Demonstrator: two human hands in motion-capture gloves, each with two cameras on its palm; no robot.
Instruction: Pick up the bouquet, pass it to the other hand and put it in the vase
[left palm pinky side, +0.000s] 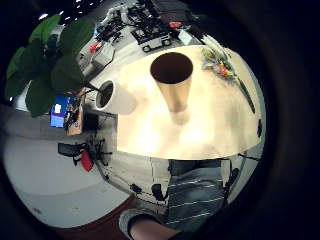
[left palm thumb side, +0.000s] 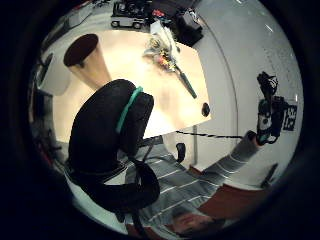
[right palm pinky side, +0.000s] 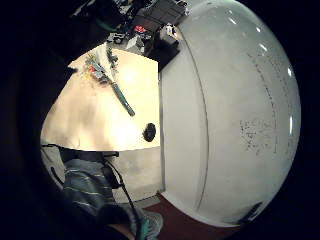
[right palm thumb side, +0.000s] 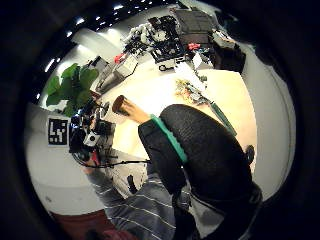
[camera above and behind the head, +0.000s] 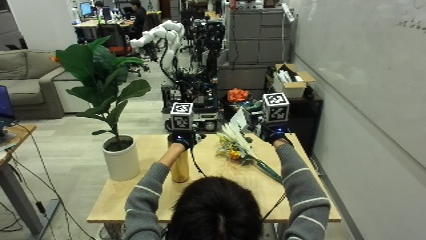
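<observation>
From above and behind, you are sitting at the wooden counter with both arms raised; your left hand is hovering above the tan vase and your right hand is hanging over the counter's far right corner, neither one touching anything. The bouquet is lying flat on the counter between your two hands, nearer the right one, its blooms toward the far edge and its green stem angling toward the near right side. Whether your fingers are spread or curled cannot be told from this view. The palm views are adding what the overhead one is missing: the left little finger side view is looking straight into the dark mouth of the vase, with the bouquet lying apart from it, and the right little finger side view is showing a small dark disc sitting on the counter near the stem's end. A potted plant in a white pot is standing at the counter's left.
</observation>
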